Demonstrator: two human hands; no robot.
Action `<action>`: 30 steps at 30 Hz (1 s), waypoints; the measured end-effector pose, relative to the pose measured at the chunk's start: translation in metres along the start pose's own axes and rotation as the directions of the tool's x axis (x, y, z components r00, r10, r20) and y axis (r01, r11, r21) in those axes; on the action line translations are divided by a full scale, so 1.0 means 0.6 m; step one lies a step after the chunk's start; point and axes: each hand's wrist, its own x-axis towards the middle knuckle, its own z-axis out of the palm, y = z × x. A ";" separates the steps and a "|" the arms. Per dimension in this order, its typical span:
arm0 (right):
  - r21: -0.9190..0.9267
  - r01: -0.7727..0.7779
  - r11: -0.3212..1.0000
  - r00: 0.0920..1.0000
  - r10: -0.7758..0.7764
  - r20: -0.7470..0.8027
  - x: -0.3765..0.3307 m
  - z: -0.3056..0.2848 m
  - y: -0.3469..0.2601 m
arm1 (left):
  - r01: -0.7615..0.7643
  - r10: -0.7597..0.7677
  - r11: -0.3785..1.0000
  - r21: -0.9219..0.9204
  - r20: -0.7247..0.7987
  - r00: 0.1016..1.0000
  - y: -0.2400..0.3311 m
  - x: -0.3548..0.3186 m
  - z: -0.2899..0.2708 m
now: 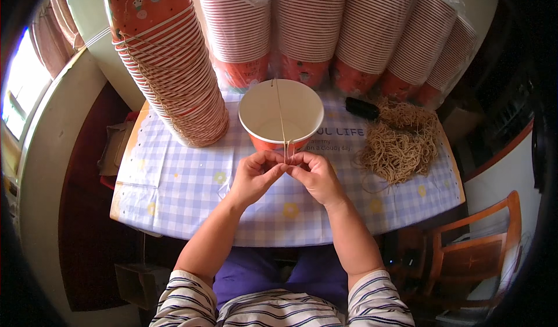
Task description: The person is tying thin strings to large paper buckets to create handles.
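Observation:
A large paper bucket (pixel 256 113) with a white inside and orange-red outside stands upright on the table in front of me. A thin tan string (pixel 280 109) runs from its far rim across the opening to the near rim, where it hangs in loose strands. Just below that rim, my left hand (pixel 251 177) pinches the strands between thumb and fingers. My right hand (pixel 318 179) meets it there, also closed in a pinch on the string. The fingertips nearly touch each other, and any knot between them is too small to make out.
A tall leaning stack of buckets (pixel 174 77) with strings along its side stands at left. Several plastic-wrapped bucket stacks (pixel 311 22) line the back. At right lie a tan string pile (pixel 401 152) and a black object (pixel 361 108) on the checked tablecloth (pixel 192 193). A wooden chair (pixel 471 257) stands lower right.

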 end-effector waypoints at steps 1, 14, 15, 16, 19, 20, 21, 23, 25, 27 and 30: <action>0.010 0.000 1.000 1.000 0.000 0.008 0.000 0.001 0.000 | -0.005 0.005 1.000 -0.012 -0.005 1.000 -0.002 0.000 0.004; 0.237 0.025 0.971 1.000 -0.026 0.001 -0.002 0.003 0.003 | 0.015 -0.016 0.998 0.067 0.009 1.000 0.004 -0.002 -0.004; 0.250 0.026 0.968 1.000 -0.029 0.005 -0.002 0.003 0.002 | 0.016 -0.017 0.998 0.067 0.009 1.000 0.003 -0.002 -0.005; 0.263 0.029 0.964 0.999 -0.032 0.009 -0.002 0.003 0.002 | 0.015 -0.017 0.996 0.093 0.017 1.000 0.003 -0.002 -0.006; 0.258 0.039 0.965 0.999 -0.037 -0.010 -0.002 0.007 0.001 | 0.017 -0.020 0.993 0.121 0.023 1.000 0.004 -0.001 -0.007; 0.258 0.039 0.965 0.999 -0.037 -0.010 -0.002 0.007 0.001 | 0.020 -0.022 0.992 0.124 0.021 1.000 0.005 -0.001 -0.007; 0.264 0.025 0.964 1.000 -0.022 -0.017 -0.002 0.008 0.000 | 0.019 -0.022 0.992 0.124 0.021 1.000 0.006 -0.002 -0.007; 0.271 0.013 0.963 1.000 -0.006 -0.024 -0.002 0.009 0.000 | 0.029 -0.033 0.992 0.124 0.033 0.999 0.007 -0.001 -0.007; 0.284 0.008 0.959 0.999 0.007 -0.052 -0.002 0.011 0.000 | 0.031 -0.037 0.989 0.141 0.035 0.999 0.008 -0.002 -0.008; 0.305 0.003 0.952 0.997 0.021 -0.075 -0.002 0.011 0.001 | 0.033 -0.040 0.987 0.158 0.037 0.999 0.010 -0.002 -0.008; 0.341 -0.007 0.940 0.993 0.045 -0.105 -0.001 0.016 -0.002 | 0.036 -0.047 0.975 0.218 0.045 0.998 0.014 -0.003 -0.012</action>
